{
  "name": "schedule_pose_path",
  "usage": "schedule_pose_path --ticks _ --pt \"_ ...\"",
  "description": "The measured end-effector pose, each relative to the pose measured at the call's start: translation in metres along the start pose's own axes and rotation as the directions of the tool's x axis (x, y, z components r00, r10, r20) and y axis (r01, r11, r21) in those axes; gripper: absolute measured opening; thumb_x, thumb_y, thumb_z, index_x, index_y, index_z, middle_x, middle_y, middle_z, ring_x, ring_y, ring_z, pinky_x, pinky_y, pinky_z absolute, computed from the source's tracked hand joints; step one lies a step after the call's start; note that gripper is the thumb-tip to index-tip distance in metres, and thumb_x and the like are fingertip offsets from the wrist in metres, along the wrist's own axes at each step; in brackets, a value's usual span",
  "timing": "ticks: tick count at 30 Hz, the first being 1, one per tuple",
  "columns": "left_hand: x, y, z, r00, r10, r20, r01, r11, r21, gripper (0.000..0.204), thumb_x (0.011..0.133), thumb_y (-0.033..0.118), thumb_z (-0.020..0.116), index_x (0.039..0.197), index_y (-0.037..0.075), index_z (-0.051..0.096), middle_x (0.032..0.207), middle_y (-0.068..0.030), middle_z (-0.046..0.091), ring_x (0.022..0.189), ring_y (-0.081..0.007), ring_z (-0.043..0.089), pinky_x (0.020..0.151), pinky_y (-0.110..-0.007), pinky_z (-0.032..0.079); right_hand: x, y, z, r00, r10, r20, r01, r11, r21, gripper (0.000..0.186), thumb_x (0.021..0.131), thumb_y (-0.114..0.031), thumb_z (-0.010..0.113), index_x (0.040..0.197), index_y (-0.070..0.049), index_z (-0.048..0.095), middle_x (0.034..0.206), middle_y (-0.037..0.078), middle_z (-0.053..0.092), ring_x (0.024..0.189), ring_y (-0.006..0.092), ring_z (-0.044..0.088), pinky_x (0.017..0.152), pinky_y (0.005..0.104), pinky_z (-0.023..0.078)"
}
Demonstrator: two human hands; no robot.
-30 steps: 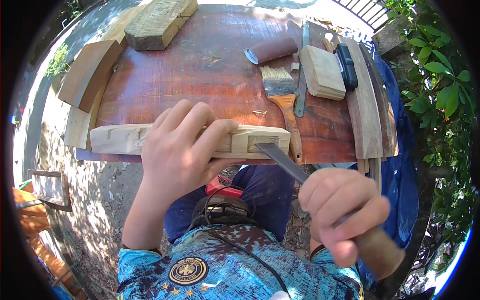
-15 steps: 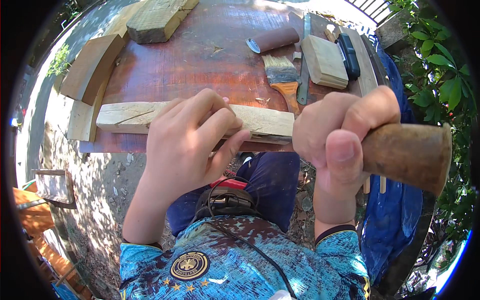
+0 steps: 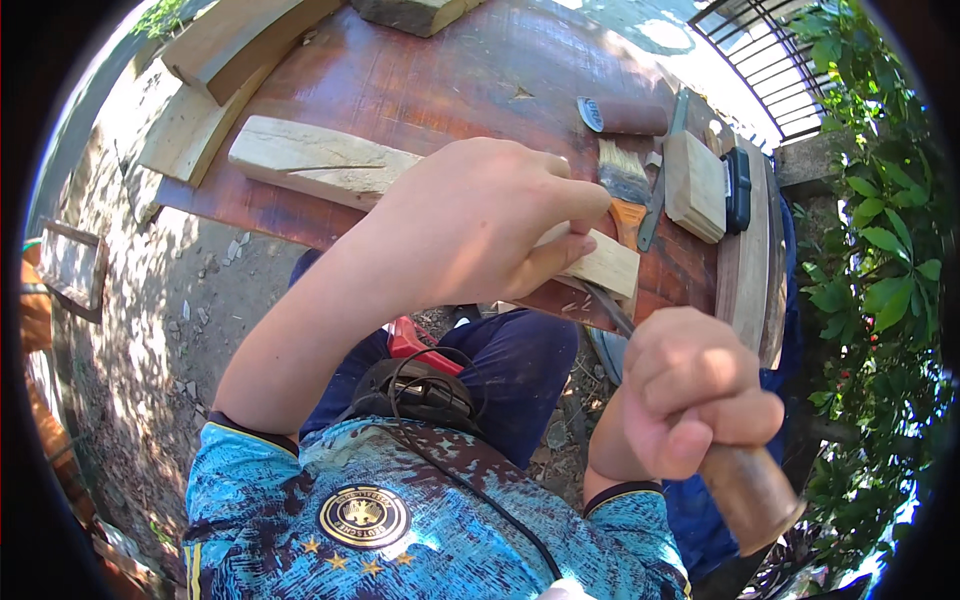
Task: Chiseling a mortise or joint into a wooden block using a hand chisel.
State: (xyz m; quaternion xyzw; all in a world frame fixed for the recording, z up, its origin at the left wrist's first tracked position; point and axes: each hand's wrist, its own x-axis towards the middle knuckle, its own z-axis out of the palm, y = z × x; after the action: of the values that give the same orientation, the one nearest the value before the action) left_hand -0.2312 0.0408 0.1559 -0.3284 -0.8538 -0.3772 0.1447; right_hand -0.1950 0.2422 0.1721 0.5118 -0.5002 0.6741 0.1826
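Note:
A long pale wooden block lies along the near edge of a dark red-brown table. My left hand presses down on the block's right half, fingers curled over its top and front. My right hand is shut on a chisel with a brown wooden handle. The chisel's metal blade runs up from that fist to the block's near right end.
On the table's right side lie a paintbrush with an orange ferrule, a brown cylinder, a small wooden block and a dark flat tool. More timber pieces sit at the left. Green foliage stands at the right.
My right hand, raised high beside the block half a second ago, has dropped back below the table edge with the chisel. My left hand stays on the block. The view has shifted.

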Motion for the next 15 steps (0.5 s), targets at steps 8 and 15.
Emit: schedule_pose_path --ticks 8,15 --pt "0.0003 -0.0024 0.0003 0.999 -0.034 0.024 0.034 0.999 -0.01 0.02 0.092 0.025 0.071 0.096 0.007 0.066 0.082 -0.0155 0.066 0.085 -0.0401 0.066 0.073 -0.05 0.051 -0.0075 -0.002 0.0056 0.998 -0.02 0.067 0.028 0.991 -0.13 0.023 0.101 -0.018 0.059 0.092 -0.011 0.039 0.06 0.003 0.05 0.038 0.0103 0.041 0.034 0.0264 0.035" --pt "0.0064 0.0006 -0.0023 0.996 -0.055 0.068 0.056 0.998 -0.01 0.021 0.091 0.025 0.072 0.093 0.005 0.066 0.084 -0.0182 0.068 0.085 -0.0419 0.066 0.074 -0.05 0.051 -0.0075 -0.0016 0.0062 0.998 0.021 -0.051 -0.029 0.984 -0.176 0.019 0.107 -0.013 0.051 0.093 -0.01 0.037 0.06 0.003 0.046 0.041 0.0082 0.035 0.036 0.0258 0.029"
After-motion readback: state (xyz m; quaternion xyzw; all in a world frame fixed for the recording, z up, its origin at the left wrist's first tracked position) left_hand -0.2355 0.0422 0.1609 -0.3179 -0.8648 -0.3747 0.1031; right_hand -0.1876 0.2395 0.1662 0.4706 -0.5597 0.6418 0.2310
